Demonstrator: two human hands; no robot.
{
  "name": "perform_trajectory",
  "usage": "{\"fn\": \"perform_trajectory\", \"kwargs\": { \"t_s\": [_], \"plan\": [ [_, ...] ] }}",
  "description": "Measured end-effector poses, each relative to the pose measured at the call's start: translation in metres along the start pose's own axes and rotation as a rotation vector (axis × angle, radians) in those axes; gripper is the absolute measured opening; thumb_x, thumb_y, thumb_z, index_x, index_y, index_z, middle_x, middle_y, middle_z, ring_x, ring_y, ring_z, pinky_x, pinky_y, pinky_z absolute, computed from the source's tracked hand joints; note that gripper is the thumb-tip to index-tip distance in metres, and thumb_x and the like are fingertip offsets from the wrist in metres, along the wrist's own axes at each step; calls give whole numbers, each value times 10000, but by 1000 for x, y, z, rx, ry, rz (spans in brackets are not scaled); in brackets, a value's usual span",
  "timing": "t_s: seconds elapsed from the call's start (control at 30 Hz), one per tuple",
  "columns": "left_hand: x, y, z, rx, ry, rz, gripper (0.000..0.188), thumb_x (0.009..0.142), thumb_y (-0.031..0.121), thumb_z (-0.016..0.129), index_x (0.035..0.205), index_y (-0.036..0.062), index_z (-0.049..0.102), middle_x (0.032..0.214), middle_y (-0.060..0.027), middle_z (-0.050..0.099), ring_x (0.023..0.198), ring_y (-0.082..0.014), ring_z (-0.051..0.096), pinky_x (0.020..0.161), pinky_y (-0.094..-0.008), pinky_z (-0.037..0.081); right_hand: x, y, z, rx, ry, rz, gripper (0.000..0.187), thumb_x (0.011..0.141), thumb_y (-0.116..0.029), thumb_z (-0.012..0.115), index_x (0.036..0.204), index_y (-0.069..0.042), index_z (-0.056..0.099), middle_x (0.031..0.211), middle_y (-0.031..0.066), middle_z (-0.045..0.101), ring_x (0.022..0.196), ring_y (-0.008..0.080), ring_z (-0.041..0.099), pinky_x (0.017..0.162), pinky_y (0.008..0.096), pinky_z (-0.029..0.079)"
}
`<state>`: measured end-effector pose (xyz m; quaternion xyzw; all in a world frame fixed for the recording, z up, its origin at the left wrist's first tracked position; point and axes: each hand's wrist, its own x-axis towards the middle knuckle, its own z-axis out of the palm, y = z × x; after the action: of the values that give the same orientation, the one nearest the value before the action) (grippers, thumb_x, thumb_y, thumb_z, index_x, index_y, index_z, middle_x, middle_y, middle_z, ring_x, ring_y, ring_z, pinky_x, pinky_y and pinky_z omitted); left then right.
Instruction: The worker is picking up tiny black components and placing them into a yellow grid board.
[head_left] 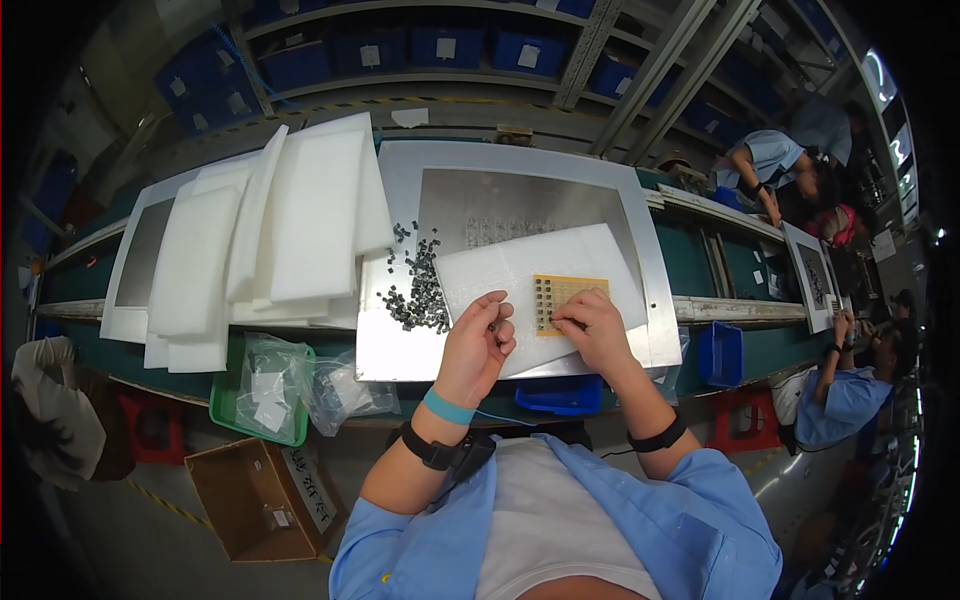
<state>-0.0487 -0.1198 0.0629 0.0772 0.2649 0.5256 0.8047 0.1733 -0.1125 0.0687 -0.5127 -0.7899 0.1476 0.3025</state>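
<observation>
A yellow board (562, 292) with rows of small dark square parts along its left side lies on a white foam sheet (490, 268). My right hand (598, 328) rests over the board's lower right, fingertips pinched against its surface; whatever they grip is too small to name. Just left of the board, my left hand (478, 340) is raised with its fingers curled in; something dark seems to show between them, but I cannot make it out. Loose black square parts (420, 292) lie scattered left of the foam sheet, on a metal-framed panel (385, 350).
Stacked white foam sheets (300, 215) cover the left side of the bench. Below the front edge are a green bin with plastic bags (305, 420), a blue tray (560, 396) and a cardboard box (235, 500). A blue bin (720, 355) stands right. Other people work farther right.
</observation>
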Motion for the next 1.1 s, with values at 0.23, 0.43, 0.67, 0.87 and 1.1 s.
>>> {"fn": "perform_trajectory", "kwargs": {
  "t_s": [0.23,0.43,0.67,0.87,1.1],
  "plan": [
    [0,-1,1,17,7,-4,222,1026,116,479,1222,27,534,953,-40,594,685,-115,492,601,-257,413,2,-3,-5,-70,-15,-66,111,752,-80,748,863,-72,747,846,67,645,869,267,602,788,371,510],
    [1,-7,8,65,-7,4,234,1047,197,498,1202,30,548,921,-24,583,686,-108,490,609,-250,413,-2,-7,-13,-223,-37,-196,115,749,-105,734,862,-86,743,814,48,616,822,241,591,738,362,507],
    [5,-11,15,81,-2,-1,229,1055,213,491,1179,29,547,870,-4,525,686,-104,462,601,-247,403,-7,-7,-17,-295,-60,-268,161,730,-85,741,888,-54,733,823,53,615,786,245,586,714,363,508],
    [7,-14,15,95,10,22,222,1050,206,503,1167,25,555,856,1,518,685,-103,463,603,-245,403,1,6,-16,-241,-51,-329,117,748,-82,735,859,-50,718,812,63,614,779,254,584,722,366,501],
    [9,-17,12,91,4,18,230,1043,202,518,1161,13,573,845,4,536,681,-99,480,610,-245,410,8,9,-14,62,-106,42,62,777,-80,711,813,-33,691,809,107,627,800,309,601,736,400,490]
  ]
}}
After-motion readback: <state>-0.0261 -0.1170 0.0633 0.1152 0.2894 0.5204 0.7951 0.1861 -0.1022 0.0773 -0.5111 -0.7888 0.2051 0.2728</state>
